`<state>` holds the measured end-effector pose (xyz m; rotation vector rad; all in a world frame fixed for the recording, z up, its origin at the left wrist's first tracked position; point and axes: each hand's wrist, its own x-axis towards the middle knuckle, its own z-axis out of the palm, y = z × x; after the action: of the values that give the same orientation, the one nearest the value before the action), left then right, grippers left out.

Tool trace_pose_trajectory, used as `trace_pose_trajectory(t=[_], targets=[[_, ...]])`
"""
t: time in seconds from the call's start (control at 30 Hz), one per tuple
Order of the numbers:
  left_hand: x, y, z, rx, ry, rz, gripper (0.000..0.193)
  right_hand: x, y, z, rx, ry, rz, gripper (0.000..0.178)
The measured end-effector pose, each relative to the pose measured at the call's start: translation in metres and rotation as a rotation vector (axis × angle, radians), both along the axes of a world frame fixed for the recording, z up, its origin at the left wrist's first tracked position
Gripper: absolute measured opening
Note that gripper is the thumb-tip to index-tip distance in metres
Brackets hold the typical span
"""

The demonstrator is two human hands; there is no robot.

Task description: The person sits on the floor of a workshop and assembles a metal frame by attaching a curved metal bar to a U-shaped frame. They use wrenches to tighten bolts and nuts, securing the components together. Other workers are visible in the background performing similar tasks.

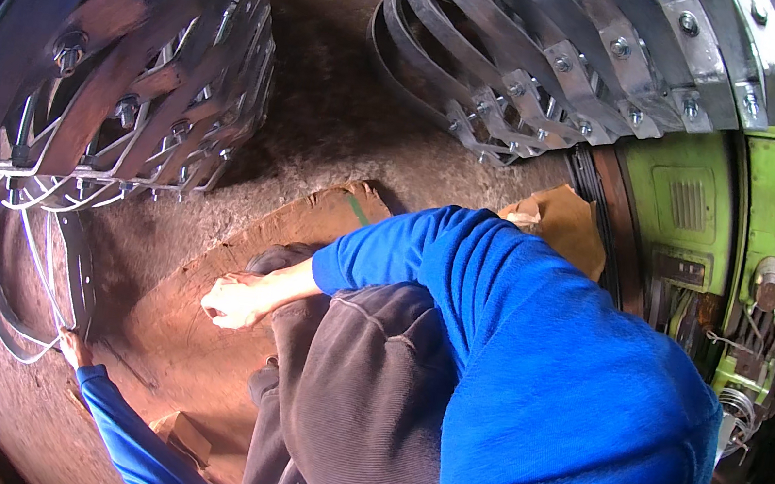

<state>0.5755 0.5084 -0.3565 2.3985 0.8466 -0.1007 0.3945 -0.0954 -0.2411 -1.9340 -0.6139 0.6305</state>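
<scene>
At the left, my left hand (75, 350) is closed on the lower edge of a flat metal hoop (82, 275). The hoop is a pale grey band with small holes, standing on its edge below a hanging-looking stack of bolted metal bands (100, 87). My right hand (236, 302) is held over the brown cardboard, in front of my knee, its fingers curled together. Whether something small sits inside them is hidden. Both arms wear blue sleeves (407, 245), and the right one lies across my brown-trousered knee (363, 356).
A sheet of cardboard (303, 216) lies on the worn floor under my feet. Another row of bolted metal hoops (529, 55) stands at the far right. Beside me on the right is a green machine (675, 211), with brown paper (561, 226) near its base.
</scene>
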Motion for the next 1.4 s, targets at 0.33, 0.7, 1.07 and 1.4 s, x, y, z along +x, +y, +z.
trace_pose_trajectory(t=[0.33, 0.7, 1.07, 1.4], targets=[[-0.004, -0.016, -0.037, 0.335, 0.126, -0.311, 0.042, -0.006, -0.005, -0.007, -0.086, 0.031, 0.068, 0.023], [-0.021, 0.007, -0.045, 0.661, -0.109, -0.424, 0.041, -0.002, 0.003, 0.003, -0.093, 0.082, 0.135, 0.023], [-0.003, -0.037, -0.049, 0.668, -0.046, -0.556, 0.037, -0.013, -0.008, 0.001, -0.114, 0.123, 0.099, 0.023], [-0.019, -0.090, -0.054, 0.811, -0.111, -0.430, 0.033, -0.008, -0.013, 0.010, -0.070, 0.185, 0.055, 0.024]])
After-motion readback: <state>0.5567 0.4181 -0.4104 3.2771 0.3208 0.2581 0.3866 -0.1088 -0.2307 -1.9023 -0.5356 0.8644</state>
